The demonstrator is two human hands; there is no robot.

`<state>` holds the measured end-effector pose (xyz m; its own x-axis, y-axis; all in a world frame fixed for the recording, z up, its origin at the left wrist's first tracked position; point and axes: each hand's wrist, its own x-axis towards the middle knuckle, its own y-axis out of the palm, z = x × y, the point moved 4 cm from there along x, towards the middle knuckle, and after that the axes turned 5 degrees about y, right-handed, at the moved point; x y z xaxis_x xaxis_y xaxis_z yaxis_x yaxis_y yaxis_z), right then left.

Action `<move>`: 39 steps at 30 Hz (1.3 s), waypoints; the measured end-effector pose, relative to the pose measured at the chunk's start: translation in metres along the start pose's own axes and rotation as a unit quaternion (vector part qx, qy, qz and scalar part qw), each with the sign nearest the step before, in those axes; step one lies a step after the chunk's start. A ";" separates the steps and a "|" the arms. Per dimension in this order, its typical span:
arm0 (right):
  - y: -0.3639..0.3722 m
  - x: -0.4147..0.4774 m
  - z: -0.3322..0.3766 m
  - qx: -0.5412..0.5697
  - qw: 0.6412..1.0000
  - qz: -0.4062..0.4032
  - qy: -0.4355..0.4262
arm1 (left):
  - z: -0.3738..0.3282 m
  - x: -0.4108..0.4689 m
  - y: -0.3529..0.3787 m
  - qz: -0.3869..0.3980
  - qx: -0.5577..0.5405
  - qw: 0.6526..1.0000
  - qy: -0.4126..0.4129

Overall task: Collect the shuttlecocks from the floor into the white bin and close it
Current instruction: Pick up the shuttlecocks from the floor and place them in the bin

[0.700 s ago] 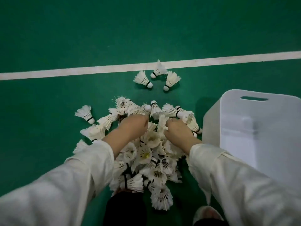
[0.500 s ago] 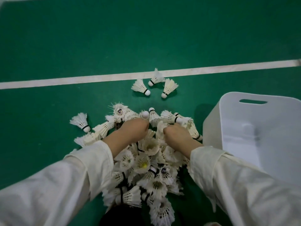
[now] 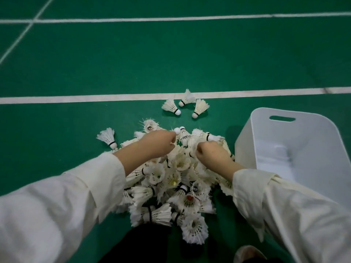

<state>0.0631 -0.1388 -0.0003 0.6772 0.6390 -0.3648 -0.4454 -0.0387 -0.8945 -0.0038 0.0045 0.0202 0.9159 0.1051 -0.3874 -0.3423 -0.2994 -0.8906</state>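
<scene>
The pile of shuttlecocks (image 3: 171, 179) lies on the green floor (image 3: 114, 63), just left of the open white bin (image 3: 245, 149); the left hand (image 3: 159, 143) and right hand (image 3: 210, 152) dig into the pile's far edge, fingers curled tight round feathers; 3 shuttlecocks (image 3: 171, 106) lie apart by the white line (image 3: 76, 98); 1 stray shuttlecock (image 3: 108, 136) sits left of the pile.

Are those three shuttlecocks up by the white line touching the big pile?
Apart. The head view shows a strip of bare green floor between the three shuttlecocks and the far edge of the big pile.
</scene>
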 end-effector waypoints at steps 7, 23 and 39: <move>-0.019 -0.027 -0.003 -0.018 0.996 -0.022 -0.084 | -0.021 -0.011 0.070 -0.005 0.011 0.998 0.066; -0.012 -0.041 -0.046 0.210 0.976 -0.052 0.023 | -0.015 -0.049 0.050 -0.160 -0.230 0.959 -0.036; -0.035 -0.049 -0.057 0.298 0.947 -0.113 0.035 | -0.044 0.041 0.056 -0.060 0.078 0.995 -0.014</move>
<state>0.0795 -0.2125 0.0338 0.8219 0.5269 -0.2166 -0.5226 0.5462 -0.6546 0.0237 -0.0500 -0.0349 0.9469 0.1578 -0.2802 -0.2610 -0.1318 -0.9563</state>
